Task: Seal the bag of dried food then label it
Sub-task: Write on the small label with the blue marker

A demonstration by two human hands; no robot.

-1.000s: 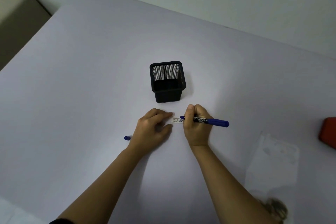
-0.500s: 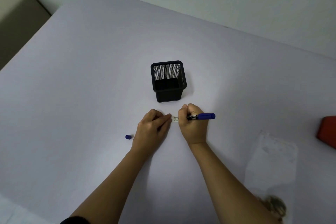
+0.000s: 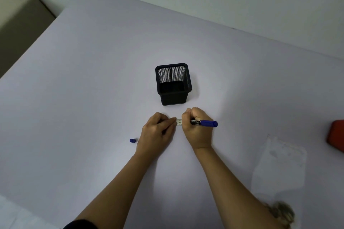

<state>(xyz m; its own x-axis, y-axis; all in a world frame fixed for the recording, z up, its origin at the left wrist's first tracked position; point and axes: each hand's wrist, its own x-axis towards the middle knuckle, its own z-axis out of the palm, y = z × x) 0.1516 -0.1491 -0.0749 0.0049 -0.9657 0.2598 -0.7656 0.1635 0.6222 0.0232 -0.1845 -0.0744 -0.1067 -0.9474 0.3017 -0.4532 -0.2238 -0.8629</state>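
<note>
A small white label (image 3: 179, 122) lies on the table in front of the pen holder. My left hand (image 3: 157, 130) presses its left end with the fingertips. My right hand (image 3: 197, 128) grips a blue marker (image 3: 206, 123), its tip hidden under the fist at the label. A clear plastic bag (image 3: 281, 165) lies flat at the right, with dried food (image 3: 282, 211) at its near end, partly behind my right forearm. The marker's blue cap (image 3: 132, 140) sits on the table left of my left hand.
A black mesh pen holder (image 3: 173, 83) stands just beyond my hands. A red object (image 3: 336, 135) is cut off by the right edge. The table's left edge runs diagonally, with a beige surface (image 3: 16, 24) beyond it.
My right hand has shifted left over the label with the marker, covering more of it. The left hand has stayed on the label's left end.
</note>
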